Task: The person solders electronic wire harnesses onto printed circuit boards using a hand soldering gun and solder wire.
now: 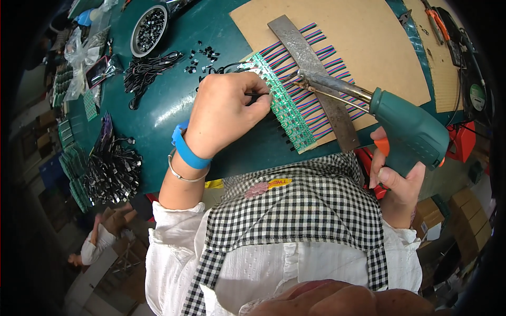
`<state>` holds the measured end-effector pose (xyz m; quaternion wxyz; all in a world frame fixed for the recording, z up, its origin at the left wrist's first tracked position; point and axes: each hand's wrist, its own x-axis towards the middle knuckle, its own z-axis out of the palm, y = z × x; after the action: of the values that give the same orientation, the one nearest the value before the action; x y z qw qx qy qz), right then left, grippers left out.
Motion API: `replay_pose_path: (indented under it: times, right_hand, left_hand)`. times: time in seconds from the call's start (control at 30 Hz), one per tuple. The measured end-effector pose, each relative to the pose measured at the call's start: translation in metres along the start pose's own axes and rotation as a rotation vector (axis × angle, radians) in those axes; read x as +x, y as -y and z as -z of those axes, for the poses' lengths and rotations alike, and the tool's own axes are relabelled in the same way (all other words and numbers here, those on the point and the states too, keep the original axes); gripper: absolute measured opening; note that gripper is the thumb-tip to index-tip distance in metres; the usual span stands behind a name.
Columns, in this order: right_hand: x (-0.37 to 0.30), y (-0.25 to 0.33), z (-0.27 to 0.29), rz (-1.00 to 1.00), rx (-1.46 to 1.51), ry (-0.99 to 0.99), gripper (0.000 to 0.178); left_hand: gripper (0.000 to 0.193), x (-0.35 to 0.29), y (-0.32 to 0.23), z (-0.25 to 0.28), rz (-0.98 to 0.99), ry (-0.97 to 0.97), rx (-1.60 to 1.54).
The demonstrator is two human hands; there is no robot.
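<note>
My left hand (229,105), with a blue wrist strap, is closed in a pinch on a thin black cable (255,95) at the edge of a green circuit board panel (293,122). Its fingertips hide the cable's end. My right hand (401,181) is wrapped round the handle of a green soldering gun (411,126), a finger by its orange trigger. The gun's metal tip reaches the board near my left fingertips; whether it touches cannot be made out. Rows of multicoloured wires (322,39) run from the board beneath a flat metal bar (284,31).
Board and bar lie on a cardboard sheet (385,58) on the green table (174,126). Leftward are a metal bowl (135,45) of small black parts, loose black parts (204,54), a black cable bundle (145,73) and a heap of connector cables (113,168). Pliers (438,23) lie far right.
</note>
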<state>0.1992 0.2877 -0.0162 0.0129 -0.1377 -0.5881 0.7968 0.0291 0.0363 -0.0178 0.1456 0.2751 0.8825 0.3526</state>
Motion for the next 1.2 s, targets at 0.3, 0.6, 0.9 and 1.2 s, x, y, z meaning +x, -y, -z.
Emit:
replay_pose_path:
  times: [0.3,0.6,0.9,1.2]
  right_hand:
    - [-0.002,-0.001,0.002,0.025,-0.014,0.025,0.063]
    - [-0.004,0.005,0.006,-0.037,-0.029,0.180,0.050]
    - [-0.010,-0.005,0.007,-0.123,-0.093,0.121,0.062]
    - [-0.006,-0.002,0.005,-0.150,-0.079,0.066,0.063]
  left_hand:
    - [0.009,-0.011,-0.003,-0.013,0.036,-0.122,0.050]
    - [0.008,-0.012,-0.010,-0.015,0.043,-0.170,0.131]
    - [0.007,-0.011,-0.010,-0.014,-0.001,-0.184,0.169]
    - [0.008,-0.009,-0.007,-0.018,-0.046,-0.214,0.123]
